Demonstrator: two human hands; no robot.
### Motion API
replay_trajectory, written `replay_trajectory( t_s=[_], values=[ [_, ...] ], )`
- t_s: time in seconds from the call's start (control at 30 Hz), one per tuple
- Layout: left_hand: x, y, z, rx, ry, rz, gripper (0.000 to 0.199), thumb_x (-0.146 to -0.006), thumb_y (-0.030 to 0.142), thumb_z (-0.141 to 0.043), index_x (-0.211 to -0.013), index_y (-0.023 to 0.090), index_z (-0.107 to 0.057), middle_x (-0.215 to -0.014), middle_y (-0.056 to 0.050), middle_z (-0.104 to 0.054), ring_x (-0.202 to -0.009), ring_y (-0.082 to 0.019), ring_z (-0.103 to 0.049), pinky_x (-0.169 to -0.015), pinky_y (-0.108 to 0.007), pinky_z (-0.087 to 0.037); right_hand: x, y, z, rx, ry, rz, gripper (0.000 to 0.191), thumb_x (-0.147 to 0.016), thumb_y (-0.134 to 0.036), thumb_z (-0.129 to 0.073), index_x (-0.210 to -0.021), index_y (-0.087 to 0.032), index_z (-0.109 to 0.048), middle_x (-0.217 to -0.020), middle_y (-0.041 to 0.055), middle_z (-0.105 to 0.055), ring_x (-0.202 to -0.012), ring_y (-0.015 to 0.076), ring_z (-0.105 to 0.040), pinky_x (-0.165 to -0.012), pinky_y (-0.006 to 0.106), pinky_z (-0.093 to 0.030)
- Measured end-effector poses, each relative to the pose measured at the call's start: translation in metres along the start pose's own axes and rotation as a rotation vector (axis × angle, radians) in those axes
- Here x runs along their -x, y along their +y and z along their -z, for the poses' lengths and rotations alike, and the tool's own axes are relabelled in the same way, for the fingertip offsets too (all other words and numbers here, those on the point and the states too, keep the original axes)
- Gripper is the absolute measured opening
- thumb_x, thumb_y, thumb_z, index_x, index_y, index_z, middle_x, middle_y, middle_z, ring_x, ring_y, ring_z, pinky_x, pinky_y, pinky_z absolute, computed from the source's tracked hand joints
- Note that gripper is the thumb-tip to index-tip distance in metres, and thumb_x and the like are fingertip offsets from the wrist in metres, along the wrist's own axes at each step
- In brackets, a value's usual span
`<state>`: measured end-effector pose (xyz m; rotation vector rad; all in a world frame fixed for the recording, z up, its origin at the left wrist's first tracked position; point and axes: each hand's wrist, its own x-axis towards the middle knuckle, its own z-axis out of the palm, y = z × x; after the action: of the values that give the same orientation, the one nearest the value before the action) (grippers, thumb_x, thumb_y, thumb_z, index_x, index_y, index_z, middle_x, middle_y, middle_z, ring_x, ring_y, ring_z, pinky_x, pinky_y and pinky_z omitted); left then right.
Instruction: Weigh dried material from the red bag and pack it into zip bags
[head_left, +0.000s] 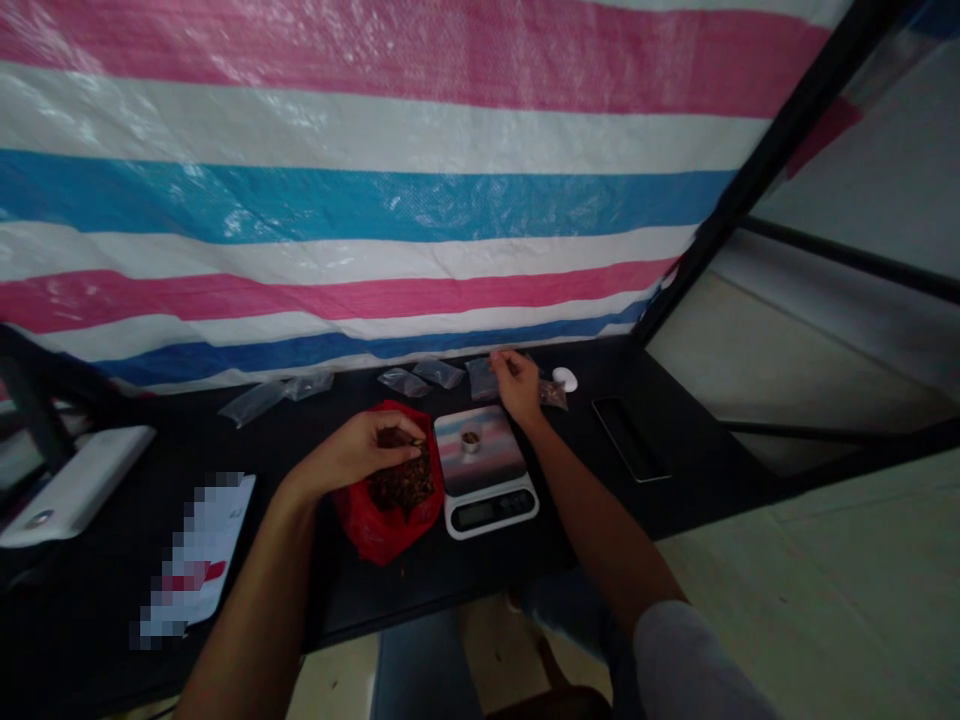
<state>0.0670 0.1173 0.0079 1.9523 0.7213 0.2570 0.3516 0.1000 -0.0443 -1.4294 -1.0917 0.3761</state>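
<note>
My left hand (pixel 375 447) reaches over an open red plastic bag (pixel 382 535) filled with dark brown dried bits (pixel 401 488). Its thumb and fingertips are pinched around a small brownish bit at the bag's far right side. Right beside the bag sits a white digital kitchen scale (pixel 480 470), with a small round cup (pixel 470 442) holding some brown bits on its plate. Beyond the scale, my right hand (pixel 516 383) has its fingertips closed at the upper edge of a small clear plastic bag (pixel 481 380). How firmly they grip it is hard to see.
Several clear bags (pixel 405 381) lie along the back of the black table (pixel 360 610). Right of my right hand are a filled small bag (pixel 553 394) and a white round piece (pixel 565 379). A phone (pixel 631 440) lies farther right. A striped sheet (pixel 375 205) hangs behind.
</note>
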Motion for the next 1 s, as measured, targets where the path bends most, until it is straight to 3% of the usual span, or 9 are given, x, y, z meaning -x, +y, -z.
replay_trajectory(
  t_s=[0.13,0.33,0.5,0.67,1.0],
  values=[
    [-0.006,0.022,0.0,0.026,-0.029,-0.038,0.027,-0.086,0.038,-0.073,-0.1,0.015,-0.073,-0.097,-0.006,-0.079,-0.087,-0.019,-0.073,-0.08,-0.029,-0.059,0.007,0.009,0.002,0.05,-0.069,0.022,0.048,-0.09,-0.064,-0.052,-0.075,-0.021,-0.064,-0.072,0.004,-0.064,-0.072,0.0198,-0.059,-0.069,0.03,-0.047],
    [-0.035,0.057,-0.005,-0.066,-0.071,-0.178,0.022,-0.086,0.033,-0.071,-0.099,0.016,-0.074,-0.098,-0.006,-0.079,-0.09,-0.019,-0.073,-0.083,-0.028,-0.057,0.009,0.018,0.005,0.064,-0.083,0.032,0.052,-0.09,-0.068,-0.05,-0.076,-0.02,-0.063,-0.069,0.0025,-0.061,-0.069,0.0184,-0.056,-0.066,0.03,-0.045],
    [-0.054,0.073,-0.017,-0.211,-0.162,-0.168,0.016,-0.087,0.023,-0.066,-0.097,0.016,-0.076,-0.096,-0.006,-0.08,-0.089,-0.02,-0.074,-0.079,-0.026,-0.055,0.009,0.021,0.007,0.06,-0.078,0.045,0.05,-0.09,-0.068,-0.05,-0.075,-0.021,-0.062,-0.072,0.0037,-0.064,-0.071,0.0193,-0.058,-0.068,0.031,-0.046],
    [-0.058,0.084,-0.021,-0.449,-0.188,-0.159,0.023,-0.085,0.013,-0.063,-0.096,0.019,-0.082,-0.099,-0.005,-0.08,-0.092,-0.02,-0.073,-0.083,-0.025,-0.052,0.009,0.02,0.009,0.074,-0.072,0.026,0.052,-0.09,-0.07,-0.049,-0.075,-0.022,-0.062,-0.073,0.0038,-0.063,-0.074,0.0201,-0.058,-0.07,0.031,-0.046],
    [-0.064,0.085,-0.024,-0.527,-0.237,-0.194,0.023,-0.086,0.012,-0.065,-0.095,0.02,-0.085,-0.098,-0.005,-0.081,-0.089,-0.021,-0.073,-0.081,-0.028,-0.049,0.011,0.022,0.008,0.074,-0.099,0.073,0.046,-0.092,-0.062,-0.051,-0.075,-0.021,-0.063,-0.075,0.0045,-0.066,-0.072,0.0196,-0.06,-0.07,0.031,-0.047]
  ],
)
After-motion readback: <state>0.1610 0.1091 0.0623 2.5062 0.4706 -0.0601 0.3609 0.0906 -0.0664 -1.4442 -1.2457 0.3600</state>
